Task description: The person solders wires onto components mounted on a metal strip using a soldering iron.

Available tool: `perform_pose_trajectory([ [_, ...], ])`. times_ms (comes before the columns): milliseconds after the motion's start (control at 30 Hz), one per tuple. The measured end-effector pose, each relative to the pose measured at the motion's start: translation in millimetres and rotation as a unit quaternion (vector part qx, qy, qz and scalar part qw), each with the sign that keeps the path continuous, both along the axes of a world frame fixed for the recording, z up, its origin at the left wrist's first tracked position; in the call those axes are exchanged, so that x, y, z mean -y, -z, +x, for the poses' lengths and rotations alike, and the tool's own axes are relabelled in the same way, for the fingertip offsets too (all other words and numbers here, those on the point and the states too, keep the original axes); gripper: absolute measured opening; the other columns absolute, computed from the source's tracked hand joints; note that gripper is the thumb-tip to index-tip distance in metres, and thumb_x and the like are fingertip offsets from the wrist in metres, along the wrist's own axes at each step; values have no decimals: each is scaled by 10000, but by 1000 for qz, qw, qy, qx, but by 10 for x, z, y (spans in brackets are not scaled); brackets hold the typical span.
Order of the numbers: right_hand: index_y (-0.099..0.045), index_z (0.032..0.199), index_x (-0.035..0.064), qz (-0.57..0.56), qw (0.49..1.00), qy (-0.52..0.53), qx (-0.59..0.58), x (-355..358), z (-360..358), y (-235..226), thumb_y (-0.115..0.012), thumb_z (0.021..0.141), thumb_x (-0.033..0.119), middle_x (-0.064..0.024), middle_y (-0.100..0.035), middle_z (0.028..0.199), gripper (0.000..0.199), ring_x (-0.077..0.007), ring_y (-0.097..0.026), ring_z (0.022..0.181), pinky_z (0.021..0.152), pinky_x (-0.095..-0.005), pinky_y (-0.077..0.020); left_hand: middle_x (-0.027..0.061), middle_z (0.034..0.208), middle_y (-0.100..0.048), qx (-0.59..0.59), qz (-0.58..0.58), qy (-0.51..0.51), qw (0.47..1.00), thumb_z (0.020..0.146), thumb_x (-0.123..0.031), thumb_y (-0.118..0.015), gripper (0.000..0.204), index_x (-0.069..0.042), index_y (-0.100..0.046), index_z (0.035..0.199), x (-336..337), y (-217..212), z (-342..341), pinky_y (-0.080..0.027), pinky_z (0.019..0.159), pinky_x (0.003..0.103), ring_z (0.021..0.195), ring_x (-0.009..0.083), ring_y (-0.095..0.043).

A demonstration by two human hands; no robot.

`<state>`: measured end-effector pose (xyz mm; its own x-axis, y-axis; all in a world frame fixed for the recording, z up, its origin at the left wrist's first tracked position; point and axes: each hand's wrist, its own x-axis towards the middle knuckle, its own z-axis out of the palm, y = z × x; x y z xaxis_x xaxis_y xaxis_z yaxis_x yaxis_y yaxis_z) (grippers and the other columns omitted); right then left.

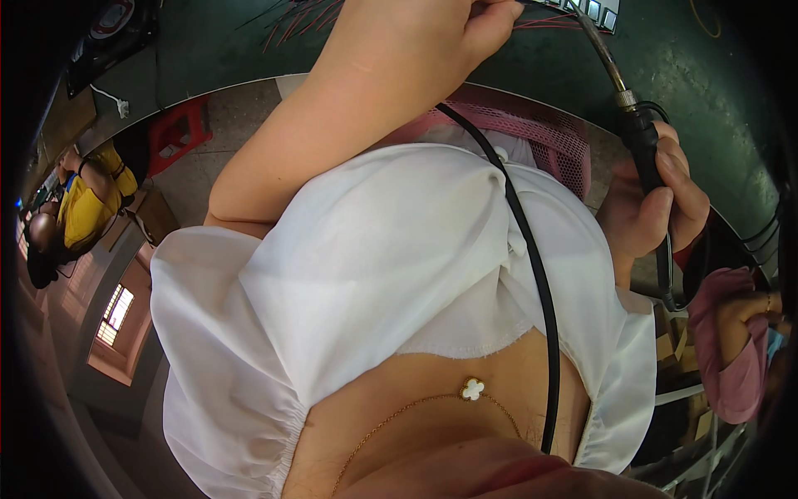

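Note:
My right hand [652, 208] grips a soldering iron [642, 141] by its dark handle, with the metal shaft slanting up and left. The iron's far end reaches a white strip with several shiny square pieces [594, 12] at the top edge. My left hand [453, 29] is beside that strip, its thumb and fingers closed together; the picture edge cuts off part of it, and what it pinches cannot be made out. Thin red wires [549, 24] run from near its thumb under the strip, and more red and black wires [303, 21] lie left of my wrist.
The green worktop [212, 54] curves across the top. A black device with a round part [108, 33] and a white plug [122, 108] lie at its left. A black cable [532, 224] crosses my front. A red stool [179, 137], a person in yellow [87, 208] and a pink sleeve [727, 358] are nearby.

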<state>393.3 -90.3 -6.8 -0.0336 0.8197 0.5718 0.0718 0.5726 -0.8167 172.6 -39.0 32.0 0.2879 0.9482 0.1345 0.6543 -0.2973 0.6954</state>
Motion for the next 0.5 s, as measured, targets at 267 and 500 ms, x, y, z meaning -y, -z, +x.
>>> perform_pose_trajectory([
  [267, -470, 970, -43, -8, 1000, -6, 2, 3, 13, -6, -423, 853, 146, -99, -479, 504, 227, -164, -455, 445, 626, -388, -452, 159, 635, -536, 6, -6, -5, 1000, 731, -70, -603, 114, 15, -576, 660, -3, 9, 10, -432, 567, 367, 616, 314, -539],
  [500, -471, 952, -32, -6, 1000, -10, 1, 12, 23, -20, -432, 850, 138, -91, -473, 514, 202, -161, -442, 447, 641, -390, -443, 154, 629, -529, 5, -33, -5, 999, 728, -75, -601, 124, 14, -570, 649, -21, -20, 20, -430, 561, 363, 604, 309, -532],
])
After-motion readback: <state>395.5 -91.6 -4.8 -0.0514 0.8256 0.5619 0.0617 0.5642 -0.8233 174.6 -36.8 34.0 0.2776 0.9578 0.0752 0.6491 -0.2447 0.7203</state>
